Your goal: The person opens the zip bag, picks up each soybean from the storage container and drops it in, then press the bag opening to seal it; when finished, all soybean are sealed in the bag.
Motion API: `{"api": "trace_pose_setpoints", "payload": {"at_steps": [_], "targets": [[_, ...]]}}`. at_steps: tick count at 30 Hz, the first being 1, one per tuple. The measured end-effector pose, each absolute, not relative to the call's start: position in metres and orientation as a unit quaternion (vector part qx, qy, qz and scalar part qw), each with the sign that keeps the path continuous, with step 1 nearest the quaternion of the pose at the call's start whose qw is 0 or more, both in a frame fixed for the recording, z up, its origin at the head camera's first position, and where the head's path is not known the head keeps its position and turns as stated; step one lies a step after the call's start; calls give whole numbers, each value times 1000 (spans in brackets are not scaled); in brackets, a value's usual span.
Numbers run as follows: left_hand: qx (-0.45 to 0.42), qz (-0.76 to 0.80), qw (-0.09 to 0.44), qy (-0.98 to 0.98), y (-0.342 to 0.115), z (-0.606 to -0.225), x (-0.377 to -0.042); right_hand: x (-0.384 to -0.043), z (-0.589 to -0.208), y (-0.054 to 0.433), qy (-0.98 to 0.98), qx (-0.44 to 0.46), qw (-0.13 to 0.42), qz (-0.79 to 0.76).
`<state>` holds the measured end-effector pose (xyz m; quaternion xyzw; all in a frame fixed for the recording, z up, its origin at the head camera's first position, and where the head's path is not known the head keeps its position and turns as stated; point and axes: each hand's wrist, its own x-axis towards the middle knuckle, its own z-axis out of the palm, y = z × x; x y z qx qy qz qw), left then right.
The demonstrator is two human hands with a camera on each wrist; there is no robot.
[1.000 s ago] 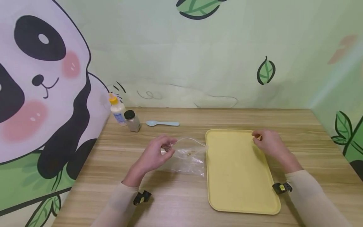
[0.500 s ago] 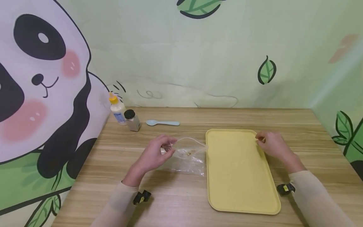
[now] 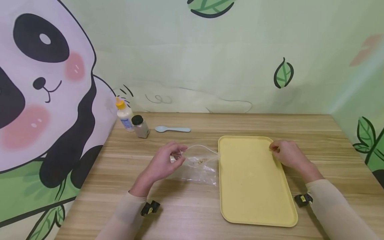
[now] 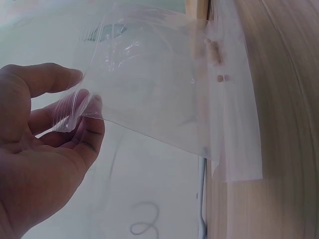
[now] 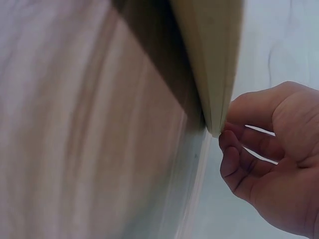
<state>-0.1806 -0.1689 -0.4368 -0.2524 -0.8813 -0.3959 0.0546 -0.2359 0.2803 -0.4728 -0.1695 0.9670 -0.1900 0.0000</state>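
Note:
In the head view, my left hand (image 3: 165,161) holds the zip end of a clear zip bag (image 3: 199,175), its mouth spread apart. The left wrist view shows curled fingers (image 4: 92,132) on the bag's corner. Several small tan pieces (image 3: 202,161) lie inside; their kind is too small to tell. Over the far right corner of the yellow tray (image 3: 255,186), my right hand (image 3: 288,154) has its fingertips together. A tiny tan piece (image 3: 271,149) seems pinched there. The tray's rim (image 5: 214,89) partly hides these fingertips in the right wrist view.
At the back left stand a white bottle with a yellow cap (image 3: 125,116) and a black-lidded jar (image 3: 141,127). A light blue spoon (image 3: 172,129) lies right of them. A painted wall (image 3: 195,66) bounds the wooden table's (image 3: 186,210) far edge.
My right hand shifted slightly right, then a little down at the tray's far right corner. The left hand and zip bag stay in place.

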Motion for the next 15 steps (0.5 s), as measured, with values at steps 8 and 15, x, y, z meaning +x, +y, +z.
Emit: {"api": "trace_pose_setpoints", "payload": {"at_steps": [8, 15], "targets": [[-252, -399, 53, -880, -169, -436, -181, -238, -473, 278, 970, -176, -1, -167], [-253, -398, 53, -880, -169, -436, -181, -241, -476, 280, 970, -197, -12, -144]]}}
